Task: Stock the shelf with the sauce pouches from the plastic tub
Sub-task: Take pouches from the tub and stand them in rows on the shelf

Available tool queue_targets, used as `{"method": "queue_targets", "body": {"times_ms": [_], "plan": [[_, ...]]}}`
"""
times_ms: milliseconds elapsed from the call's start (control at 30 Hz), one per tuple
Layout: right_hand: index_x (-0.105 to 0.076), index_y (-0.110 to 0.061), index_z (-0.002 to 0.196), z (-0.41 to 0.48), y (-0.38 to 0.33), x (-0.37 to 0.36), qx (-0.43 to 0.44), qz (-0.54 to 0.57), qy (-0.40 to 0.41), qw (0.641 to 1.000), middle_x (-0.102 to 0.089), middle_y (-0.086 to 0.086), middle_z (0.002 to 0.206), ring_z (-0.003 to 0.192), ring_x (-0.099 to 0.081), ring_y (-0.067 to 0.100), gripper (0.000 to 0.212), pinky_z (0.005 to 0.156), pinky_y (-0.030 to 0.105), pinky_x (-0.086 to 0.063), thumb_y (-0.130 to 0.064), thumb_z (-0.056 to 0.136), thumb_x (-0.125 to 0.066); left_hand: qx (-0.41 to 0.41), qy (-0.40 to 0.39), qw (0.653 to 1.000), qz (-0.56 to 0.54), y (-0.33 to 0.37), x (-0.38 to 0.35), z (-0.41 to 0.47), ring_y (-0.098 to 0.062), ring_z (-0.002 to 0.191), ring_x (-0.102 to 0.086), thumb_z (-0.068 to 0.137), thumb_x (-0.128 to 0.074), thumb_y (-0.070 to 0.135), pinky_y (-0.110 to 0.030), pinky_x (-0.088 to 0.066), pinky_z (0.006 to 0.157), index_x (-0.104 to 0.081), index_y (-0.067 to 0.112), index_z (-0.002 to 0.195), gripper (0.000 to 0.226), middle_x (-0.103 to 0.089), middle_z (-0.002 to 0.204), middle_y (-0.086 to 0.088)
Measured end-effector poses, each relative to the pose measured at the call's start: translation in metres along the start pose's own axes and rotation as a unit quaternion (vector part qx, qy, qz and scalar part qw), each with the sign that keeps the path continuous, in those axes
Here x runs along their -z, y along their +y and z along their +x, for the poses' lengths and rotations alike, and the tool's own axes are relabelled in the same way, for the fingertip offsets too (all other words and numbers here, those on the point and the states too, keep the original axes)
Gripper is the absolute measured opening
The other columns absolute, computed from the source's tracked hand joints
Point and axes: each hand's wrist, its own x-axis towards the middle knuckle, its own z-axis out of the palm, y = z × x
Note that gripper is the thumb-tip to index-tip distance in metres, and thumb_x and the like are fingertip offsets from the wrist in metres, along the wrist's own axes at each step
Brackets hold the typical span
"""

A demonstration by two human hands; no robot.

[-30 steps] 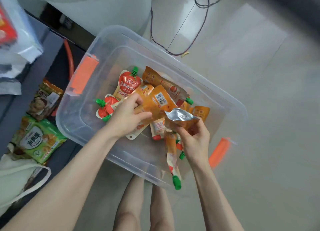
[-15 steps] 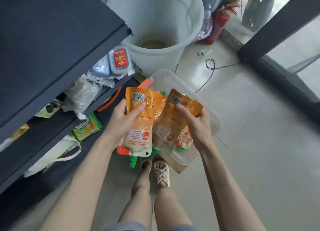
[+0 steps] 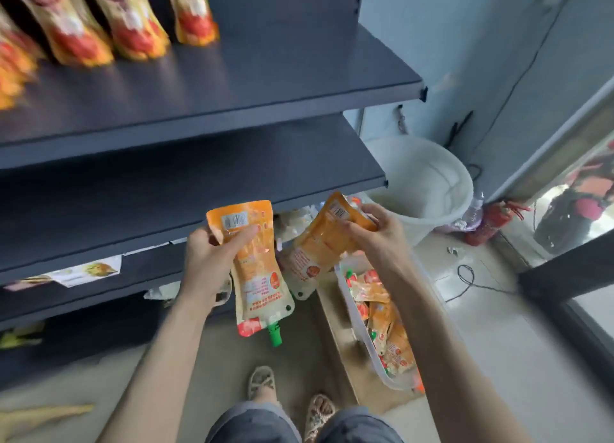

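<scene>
Head view: the left hand [image 3: 206, 263] grips one orange sauce pouch [image 3: 257, 276] by its bottom edge, green spout hanging down. The right hand [image 3: 375, 236] pinches another pouch [image 3: 315, 256] likewise, probably ready for standing on the shelf [image 3: 265, 77] above the plastic tub [image 3: 375, 359]. More pouches [image 3: 382, 313] lie heaped inside the tub.

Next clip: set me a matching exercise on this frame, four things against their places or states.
Things
1. left hand
2. right hand
3. plastic tub
4. white bucket

States
A. on the floor, loose pouches inside
B. grips the hanging pouch, green cap pointing down
C. stands beside the wall
D. grips the tilted pouch above the tub

Pairs: 1-B, 2-D, 3-A, 4-C
</scene>
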Motion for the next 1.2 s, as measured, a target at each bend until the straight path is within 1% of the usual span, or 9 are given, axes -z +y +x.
{"method": "queue_targets", "body": {"times_ms": [100,300,400,567,767,867,967,1033,1200], "plan": [[-0.066,-0.013,0.106,0.002,-0.03,-0.037,0.044,0.004,-0.024,0.999,-0.07,0.006,0.098,0.085,-0.067,0.015,0.025,0.072,0.027,-0.056,-0.005,0.082,-0.067,-0.024,0.066,0.996,-0.05,0.02,0.039,-0.006,-0.009,0.074,-0.071,0.072,-0.078,0.028,-0.031,-0.051,0.066,-0.068,0.021,0.079,0.014,-0.074,0.079,0.006],[-0.067,-0.011,0.089,0.008,-0.081,-0.123,0.072,0.138,-0.01,0.988,-0.07,0.0,0.073,0.068,-0.066,0.013,0.007,0.061,0.025,-0.055,-0.009,0.083,-0.067,-0.047,0.117,0.982,-0.139,0.062,0.122,0.009,-0.016,0.087,-0.069,0.069,-0.079,0.033,-0.039,-0.052,0.075,-0.068,0.023,0.082,0.019,-0.074,0.082,0.005],[-0.064,-0.008,0.091,0.007,-0.099,-0.168,0.059,0.211,-0.02,0.976,-0.069,0.007,0.08,0.072,-0.066,0.019,0.009,0.06,0.03,-0.055,-0.006,0.083,-0.066,-0.053,0.101,0.975,-0.192,0.083,0.153,0.025,-0.018,0.086,-0.07,0.075,-0.074,0.029,-0.037,-0.054,0.07,-0.069,0.02,0.088,0.017,-0.075,0.083,0.001],[-0.056,-0.006,0.1,0.008,-0.112,-0.226,0.03,0.289,-0.134,0.947,-0.071,0.012,0.095,0.086,-0.07,0.028,0.028,0.071,0.04,-0.059,0.003,0.077,-0.067,-0.057,0.012,0.968,-0.246,0.114,0.177,0.054,-0.016,0.086,-0.072,0.077,-0.071,0.036,-0.033,-0.056,0.065,-0.066,0.021,0.1,0.028,-0.075,0.093,0.0],[-0.06,0.002,0.101,0.026,-0.122,-0.25,0.032,0.205,-0.2,0.957,-0.071,0.017,0.095,0.086,-0.069,0.03,0.041,0.07,0.036,-0.057,0.001,0.063,-0.072,-0.065,-0.037,0.967,-0.244,0.128,0.199,0.089,-0.017,0.09,-0.071,0.077,-0.067,0.046,-0.03,-0.057,0.059,-0.065,0.025,0.103,0.033,-0.074,0.098,0.0],[-0.066,-0.006,0.101,0.045,-0.131,-0.252,0.034,0.093,-0.217,0.971,-0.073,0.014,0.095,0.085,-0.071,0.029,0.037,0.067,0.032,-0.057,0.002,0.067,-0.076,-0.076,-0.043,0.975,-0.206,0.133,0.207,0.11,-0.018,0.089,-0.071,0.075,-0.069,0.046,-0.031,-0.057,0.062,-0.072,0.029,0.088,0.022,-0.074,0.096,0.0],[-0.068,-0.013,0.099,0.07,-0.144,-0.26,0.033,-0.028,-0.246,0.968,-0.075,0.008,0.092,0.082,-0.072,0.028,0.029,0.065,0.033,-0.058,-0.011,0.072,-0.078,-0.089,-0.072,0.977,-0.181,0.142,0.207,0.132,-0.016,0.086,-0.072,0.075,-0.069,0.042,-0.032,-0.058,0.063,-0.073,0.036,0.079,0.008,-0.075,0.091,0.001],[-0.069,-0.016,0.098,0.088,-0.152,-0.267,0.026,-0.047,-0.267,0.962,-0.076,0.004,0.091,0.081,-0.073,0.025,0.028,0.061,0.03,-0.057,-0.018,0.072,-0.08,-0.102,-0.086,0.975,-0.177,0.147,0.204,0.147,-0.011,0.081,-0.072,0.074,-0.07,0.042,-0.027,-0.056,0.058,-0.073,0.04,0.077,0.005,-0.075,0.086,0.007],[-0.064,-0.018,0.104,0.133,-0.168,-0.274,0.038,-0.026,-0.244,0.969,-0.075,0.001,0.092,0.083,-0.073,0.022,0.031,0.067,0.035,-0.059,-0.023,0.077,-0.077,-0.095,0.068,0.968,-0.222,0.162,0.205,0.188,0.0,0.078,-0.069,0.06,-0.073,0.052,-0.029,-0.048,0.066,-0.064,0.035,0.088,0.034,-0.073,0.082,0.019]]}}
